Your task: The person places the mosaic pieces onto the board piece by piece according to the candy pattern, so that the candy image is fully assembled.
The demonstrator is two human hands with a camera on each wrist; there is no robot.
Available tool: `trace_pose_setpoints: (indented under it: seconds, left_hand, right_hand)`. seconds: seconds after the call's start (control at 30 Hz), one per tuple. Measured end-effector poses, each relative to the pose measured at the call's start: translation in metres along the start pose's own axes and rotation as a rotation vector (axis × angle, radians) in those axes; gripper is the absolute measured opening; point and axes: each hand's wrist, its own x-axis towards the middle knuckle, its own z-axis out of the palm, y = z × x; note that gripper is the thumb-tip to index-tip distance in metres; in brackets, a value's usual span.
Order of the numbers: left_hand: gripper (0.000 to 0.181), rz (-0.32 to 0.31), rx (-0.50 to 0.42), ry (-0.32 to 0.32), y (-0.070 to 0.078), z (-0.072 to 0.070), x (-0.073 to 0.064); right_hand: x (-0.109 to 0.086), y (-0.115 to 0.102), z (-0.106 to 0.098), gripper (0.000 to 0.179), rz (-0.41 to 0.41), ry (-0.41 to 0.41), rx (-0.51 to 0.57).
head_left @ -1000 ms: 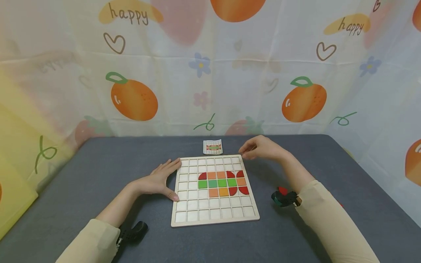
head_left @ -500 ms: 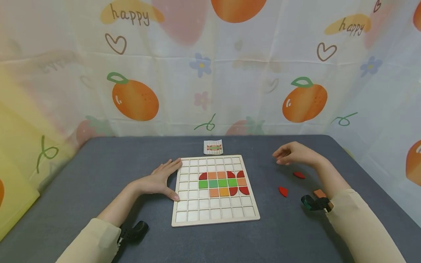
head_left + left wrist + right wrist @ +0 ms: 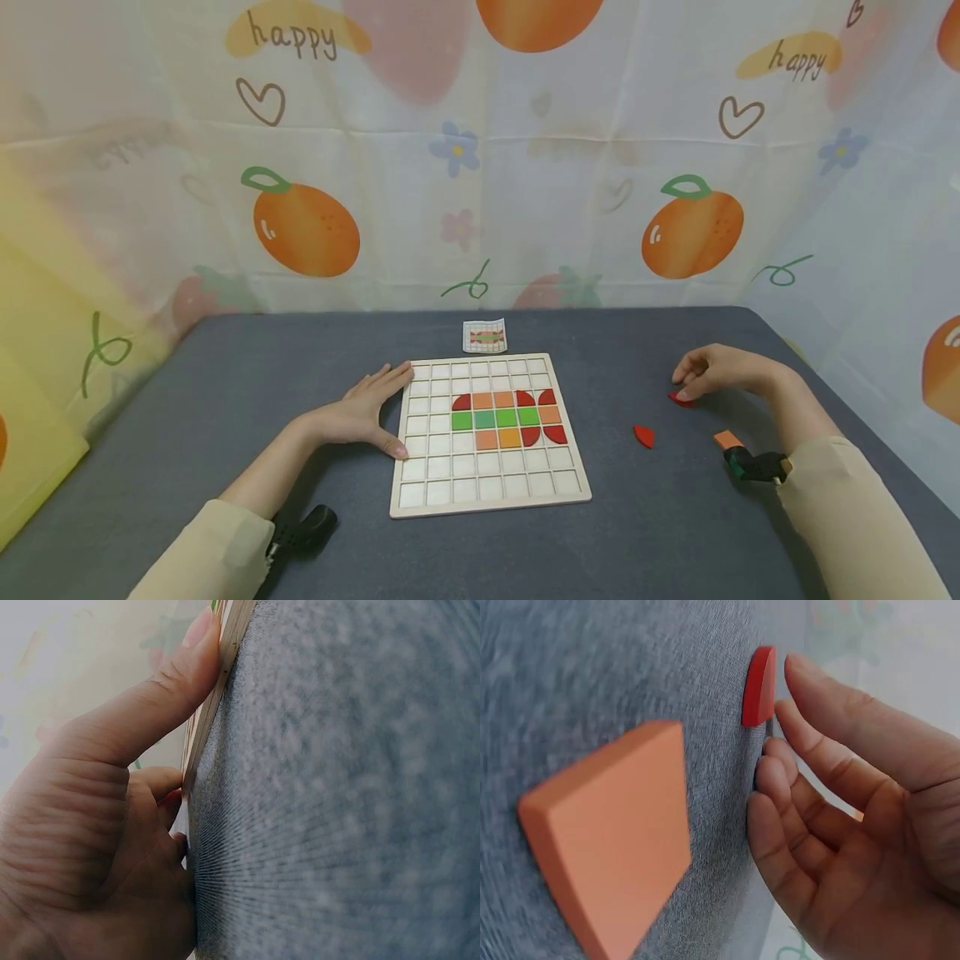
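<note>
My left hand (image 3: 360, 408) rests spread at the left edge of a wooden grid board (image 3: 491, 493), its thumb and fingertips touching the rim. The left wrist view shows that thumb (image 3: 176, 679) against the board's side. Red quarter-circle, orange and green square tiles fill several of the board's middle cells. Over on the right, my right hand (image 3: 731, 371) reaches down with bent fingers over a red quarter-circle tile (image 3: 682, 400) on the table. In the right wrist view the thumb and index finger are close to the red tile (image 3: 760, 686), not visibly gripping it.
A second red quarter-circle tile (image 3: 644, 436) lies between board and right hand. An orange square tile (image 3: 727, 440) lies near the right wrist, partly behind its black wrist camera (image 3: 753, 465). Behind the board sits a small pattern card (image 3: 484, 337). A printed curtain backs the table.
My right hand has moved from the board's far right corner rightward and down to the red quarter-circle tile, uncovering the loose tiles. The left hand and board have stayed put.
</note>
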Motion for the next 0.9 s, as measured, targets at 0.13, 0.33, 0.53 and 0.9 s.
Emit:
trace_pose_setpoints:
  seconds: [0.13,0.33,0.53,0.9]
  left_hand:
    - [0.125,0.009,0.004,0.0,0.0,0.0,0.0]
    - [0.124,0.026,0.02,0.009,-0.002,0.0,0.0]
    - [0.124,0.024,0.022,0.011,-0.002,0.0,0.0]
    - [0.124,0.023,0.018,0.01,-0.003,0.0,0.0]
  right_hand:
    - [0.0,0.001,-0.001,0.039,0.0,-0.016,0.0]
    - [0.004,-0.001,0.001,0.03,-0.012,-0.028,-0.03]
    - [0.006,-0.004,-0.001,0.027,0.011,-0.036,-0.05]
    - [0.005,-0.016,0.001,0.026,0.002,-0.072,0.02]
